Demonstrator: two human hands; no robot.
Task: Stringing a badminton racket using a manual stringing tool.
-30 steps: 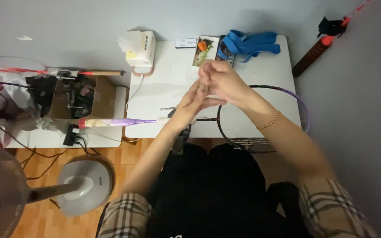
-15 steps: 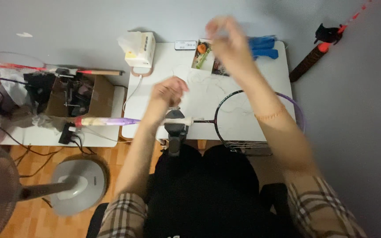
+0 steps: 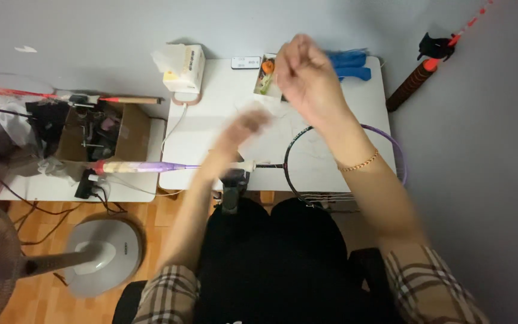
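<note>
A white table (image 3: 211,120) stands against a grey wall. Your racket (image 3: 307,165) lies flat on it, long axis running left to right, handle pointing left off the edge, hoop to the right. Your left hand (image 3: 244,126) blurs just above the shaft, nearer; its grip cannot be told. Your right hand (image 3: 304,75) is raised, fingers pinched, apparently on thin string.

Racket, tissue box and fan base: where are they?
racket (image 3: 398,157): head view, on its purple frame.
tissue box (image 3: 185,67): head view, on its top.
fan base (image 3: 104,255): head view, on its round grey foot.
</note>
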